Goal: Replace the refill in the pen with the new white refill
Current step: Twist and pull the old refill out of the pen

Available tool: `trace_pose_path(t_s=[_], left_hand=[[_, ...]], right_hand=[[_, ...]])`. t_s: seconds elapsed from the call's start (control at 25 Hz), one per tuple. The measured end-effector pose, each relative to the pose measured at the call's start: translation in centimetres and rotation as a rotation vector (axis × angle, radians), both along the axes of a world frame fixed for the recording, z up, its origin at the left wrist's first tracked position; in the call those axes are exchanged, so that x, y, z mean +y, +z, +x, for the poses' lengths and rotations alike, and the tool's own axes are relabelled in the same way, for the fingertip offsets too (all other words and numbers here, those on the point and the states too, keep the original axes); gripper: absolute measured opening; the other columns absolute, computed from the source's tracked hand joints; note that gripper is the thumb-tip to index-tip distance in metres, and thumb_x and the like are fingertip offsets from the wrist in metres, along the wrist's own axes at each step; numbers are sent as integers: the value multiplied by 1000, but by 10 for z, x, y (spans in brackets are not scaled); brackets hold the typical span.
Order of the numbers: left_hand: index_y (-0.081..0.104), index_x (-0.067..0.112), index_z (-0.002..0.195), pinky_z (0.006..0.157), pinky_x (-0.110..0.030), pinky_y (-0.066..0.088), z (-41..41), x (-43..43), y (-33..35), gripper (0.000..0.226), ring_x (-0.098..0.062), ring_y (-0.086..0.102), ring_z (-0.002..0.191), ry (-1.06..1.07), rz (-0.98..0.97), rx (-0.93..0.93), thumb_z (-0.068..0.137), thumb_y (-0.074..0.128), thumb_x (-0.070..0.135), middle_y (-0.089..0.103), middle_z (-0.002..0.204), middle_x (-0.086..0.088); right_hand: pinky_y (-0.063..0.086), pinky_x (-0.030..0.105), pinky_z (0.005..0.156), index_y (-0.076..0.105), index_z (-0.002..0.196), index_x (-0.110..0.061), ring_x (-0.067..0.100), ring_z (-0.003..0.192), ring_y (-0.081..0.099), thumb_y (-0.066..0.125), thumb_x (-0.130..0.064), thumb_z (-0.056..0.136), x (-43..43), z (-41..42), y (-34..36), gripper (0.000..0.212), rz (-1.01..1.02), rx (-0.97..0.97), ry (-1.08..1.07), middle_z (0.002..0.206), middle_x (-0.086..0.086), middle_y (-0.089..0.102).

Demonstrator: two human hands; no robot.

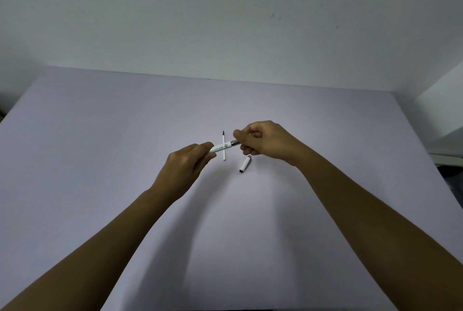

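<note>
A white pen with small printed marks is held level above the table between both hands. My left hand pinches its left end. My right hand grips its right end, where a metallic ring shows; the tip section is hidden in my fingers. Behind and below the pen, a thin white refill with a dark tip lies on the table, pointing away from me. The white pen cap lies on the table just below my right hand.
The table is covered in a pale lilac surface and backs onto a plain wall. A white object stands at the table's right edge.
</note>
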State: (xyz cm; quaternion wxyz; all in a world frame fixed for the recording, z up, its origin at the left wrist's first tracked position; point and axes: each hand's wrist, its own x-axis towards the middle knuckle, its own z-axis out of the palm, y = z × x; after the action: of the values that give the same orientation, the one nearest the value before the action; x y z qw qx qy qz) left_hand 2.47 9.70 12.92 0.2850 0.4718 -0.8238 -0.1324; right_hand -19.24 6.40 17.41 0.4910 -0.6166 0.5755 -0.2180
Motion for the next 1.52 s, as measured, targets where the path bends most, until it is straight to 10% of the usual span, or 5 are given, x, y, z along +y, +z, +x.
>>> trace_pose_path(t_s=[0.16,0.36,0.88,1.24,1.52], left_hand=[[63,3,98,51,-25,30,0,0,-1,14,-18,36,52,3,6,6,88,60,13,54,61,-9],[62,4,98,52,-24,29,1,-2,-2,17,-18,36,52,21,7,38,89,56,17,45,61,0],[62,6,97,51,-43,46,1,-12,-16,13,-33,51,53,136,57,167,91,55,15,55,61,-13],[63,5,96,52,-44,46,-3,-22,-36,13,-34,53,52,138,94,143,90,56,14,56,60,-15],[63,4,96,52,-46,46,-3,-25,-43,13,-36,55,54,163,106,133,91,56,14,56,60,-17]], right_hand=[[53,27,81,70,77,-27,6,78,68,74,-24,78,-3,-2,-2,5,-23,-87,27,79,-6,71],[53,14,71,67,87,-27,3,76,68,72,5,73,-9,-7,-2,35,25,-314,-2,79,-10,70],[56,14,73,54,94,-15,4,75,70,60,3,85,-34,-25,-19,21,41,-923,-633,84,-3,73],[45,24,82,68,102,-7,20,91,65,73,-17,77,-2,-15,-164,28,205,91,-747,99,10,73],[48,29,85,66,102,-5,25,98,66,73,-20,78,-4,-6,-189,30,113,218,-709,101,13,73]])
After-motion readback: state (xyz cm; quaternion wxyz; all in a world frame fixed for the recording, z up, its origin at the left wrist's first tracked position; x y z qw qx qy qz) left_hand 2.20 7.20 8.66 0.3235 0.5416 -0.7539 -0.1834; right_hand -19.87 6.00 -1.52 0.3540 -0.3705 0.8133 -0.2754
